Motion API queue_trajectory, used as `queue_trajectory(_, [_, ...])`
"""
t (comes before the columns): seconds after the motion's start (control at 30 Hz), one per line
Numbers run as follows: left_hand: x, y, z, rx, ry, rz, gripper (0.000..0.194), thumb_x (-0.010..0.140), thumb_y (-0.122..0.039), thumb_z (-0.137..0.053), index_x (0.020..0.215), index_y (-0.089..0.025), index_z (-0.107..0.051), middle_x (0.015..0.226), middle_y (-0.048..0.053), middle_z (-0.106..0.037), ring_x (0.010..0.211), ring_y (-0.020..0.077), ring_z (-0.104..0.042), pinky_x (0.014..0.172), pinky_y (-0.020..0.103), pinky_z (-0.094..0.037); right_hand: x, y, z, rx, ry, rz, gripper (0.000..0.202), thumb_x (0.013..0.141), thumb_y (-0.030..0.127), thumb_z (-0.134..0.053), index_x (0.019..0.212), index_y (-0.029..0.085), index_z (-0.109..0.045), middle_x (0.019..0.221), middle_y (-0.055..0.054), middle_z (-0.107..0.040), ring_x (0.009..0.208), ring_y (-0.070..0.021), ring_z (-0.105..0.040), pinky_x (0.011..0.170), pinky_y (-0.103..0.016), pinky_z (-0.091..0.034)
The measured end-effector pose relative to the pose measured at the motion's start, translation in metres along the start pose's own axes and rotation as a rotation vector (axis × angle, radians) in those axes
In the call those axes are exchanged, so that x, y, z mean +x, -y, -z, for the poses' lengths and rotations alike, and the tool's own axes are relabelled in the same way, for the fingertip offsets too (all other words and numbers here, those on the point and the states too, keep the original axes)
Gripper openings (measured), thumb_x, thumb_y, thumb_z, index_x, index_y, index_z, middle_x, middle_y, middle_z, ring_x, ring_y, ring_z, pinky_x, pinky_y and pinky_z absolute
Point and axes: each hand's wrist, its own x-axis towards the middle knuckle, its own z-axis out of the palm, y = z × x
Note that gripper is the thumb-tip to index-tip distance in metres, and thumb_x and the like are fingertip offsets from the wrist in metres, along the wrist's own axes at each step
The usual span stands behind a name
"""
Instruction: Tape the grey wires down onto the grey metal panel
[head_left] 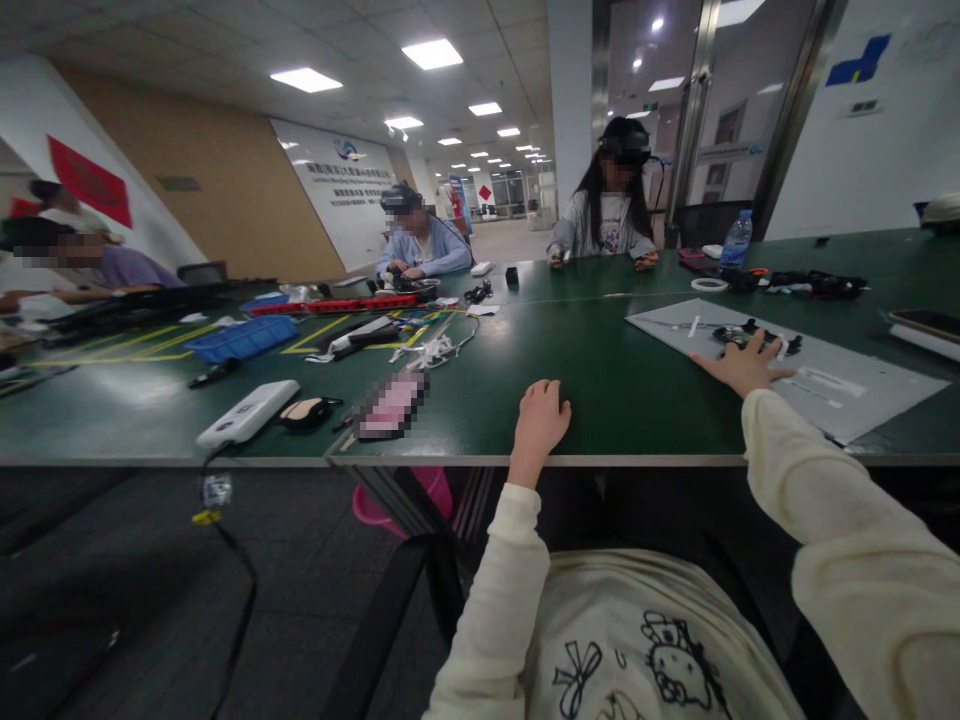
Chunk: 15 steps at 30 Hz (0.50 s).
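Head view: the right hand (pixel 744 368), its grip spread with fingers apart, lies over a small, black, irregular device (pixel 727 334) on a flat, light-grey board (pixel 892 385). Device long axis runs roughly sideways, beyond the palm. The left hand (pixel 541 415) rests farther off on the dark-green table (pixel 622 390) — palm hidden, closure indeterminate. Fingers partly cover the device — contact cannot be confirmed.

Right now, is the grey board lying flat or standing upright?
Lying flat: the grey board rests on the green table, broad face upward, with the right hand spread over it.
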Motion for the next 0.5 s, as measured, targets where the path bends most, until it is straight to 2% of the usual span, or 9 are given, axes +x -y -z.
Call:
queue_trajectory(0.1, [-0.001, 0.001, -0.001, -0.001, -0.004, -0.003, 0.038, 0.094, -0.028, -0.045, 0.129, -0.013, -0.049, 0.133, 0.015, -0.051, 0.128, 0.026, -0.045, 0.108, 0.04, -0.037, 0.004, -0.002, 0.001, -0.013, -0.012, -0.056, 0.097, 0.073, 0.081, -0.037, 0.14, 0.012, -0.048, 0.158, -0.019, 0.003, 0.139, -0.0486, 0.01, 0.097, -0.075, -0.012])
queue_trajectory(0.3, [-0.001, 0.002, -0.001, 0.005, 0.005, 0.003, 0.037, 0.095, -0.029, -0.044, 0.128, -0.014, -0.05, 0.132, 0.014, -0.052, 0.128, 0.0258, -0.045, 0.107, 0.04, -0.037, 0.008, -0.006, 0.004, -0.009, -0.032, -0.143, 0.094, 0.075, 0.079, -0.038, 0.142, 0.015, -0.046, 0.159, -0.016, 0.01, 0.139, -0.0467, 0.012, 0.097, -0.076, -0.009])
queue_trajectory(0.43, [-0.001, 0.001, -0.001, 0.008, 0.012, 0.01, 0.036, 0.094, -0.029, -0.044, 0.127, -0.014, -0.05, 0.132, 0.013, -0.052, 0.128, 0.0254, -0.045, 0.107, 0.041, -0.038, 0.019, -0.012, 0.01, 0.122, 0.04, -0.181, 0.092, 0.076, 0.077, -0.038, 0.147, 0.018, -0.038, 0.158, -0.018, 0.01, 0.139, -0.0477, 0.01, 0.097, -0.075, -0.009])
queue_trajectory(0.5, [-0.001, 0.001, -0.001, 0.005, 0.012, 0.007, 0.036, 0.094, -0.029, -0.044, 0.127, -0.015, -0.05, 0.133, 0.013, -0.052, 0.128, 0.0251, -0.045, 0.107, 0.041, -0.038, 0.029, -0.019, 0.016, 0.209, 0.033, -0.248, 0.087, 0.08, 0.075, -0.033, 0.147, 0.019, -0.036, 0.157, -0.021, 0.008, 0.139, -0.0485, 0.002, 0.096, -0.073, -0.016])
